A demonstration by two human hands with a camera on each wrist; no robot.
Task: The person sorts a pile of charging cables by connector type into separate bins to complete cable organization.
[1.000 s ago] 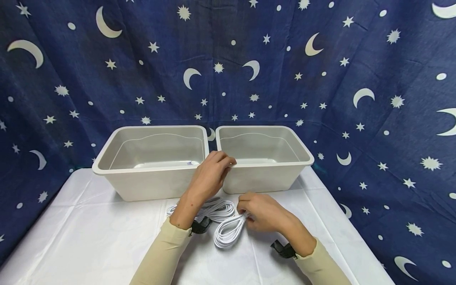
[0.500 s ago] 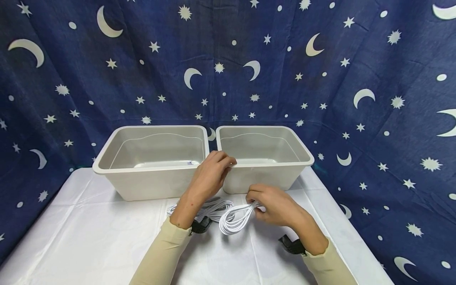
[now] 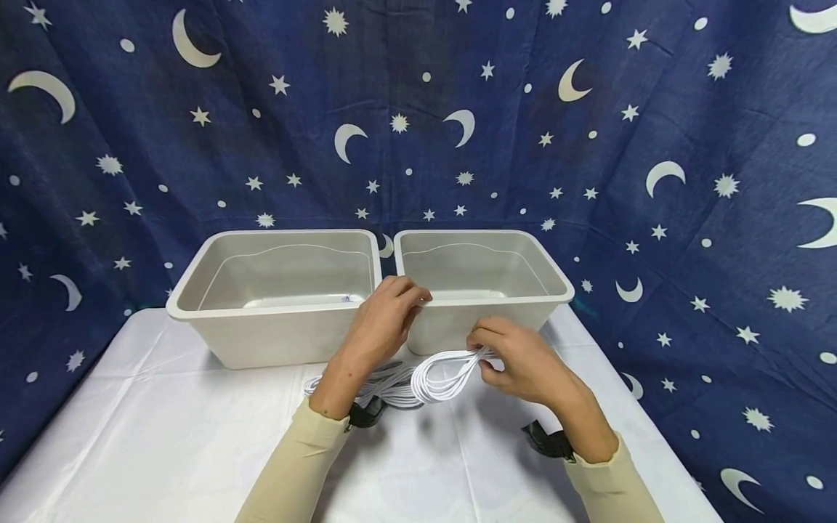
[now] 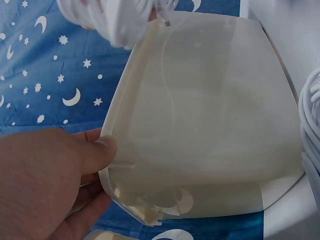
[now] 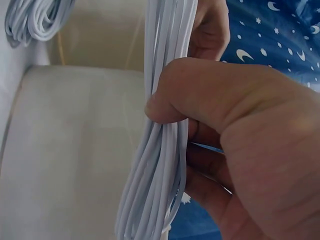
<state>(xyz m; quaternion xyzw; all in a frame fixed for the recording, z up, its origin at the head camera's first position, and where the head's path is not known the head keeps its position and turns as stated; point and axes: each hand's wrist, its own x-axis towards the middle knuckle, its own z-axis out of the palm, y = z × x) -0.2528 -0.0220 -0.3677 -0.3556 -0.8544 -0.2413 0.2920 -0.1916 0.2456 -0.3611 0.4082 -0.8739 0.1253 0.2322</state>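
My left hand (image 3: 381, 319) grips the near left corner of the right-hand grey plastic bin (image 3: 516, 299). In the left wrist view the thumb lies on one side of its rim and the fingers on the other. A coiled bundle of white cable (image 3: 439, 383) is pinched at one end by my right hand (image 3: 523, 359), in front of that bin and below its rim. The right wrist view has my thumb across the gathered strands (image 5: 162, 145). More coiled white cable (image 3: 391, 387) lies on the table, partly hidden behind my left wrist and the held coil.
A second grey bin (image 3: 261, 341) stands close on the left, with a small blue mark on its floor. Both bins sit on a white-covered table (image 3: 163, 436), before a dark blue curtain (image 3: 418, 109) with moons and stars.
My right hand has lifted the held cable coil up and to the right, towards the bin's front wall. The left hand stays on the rim.
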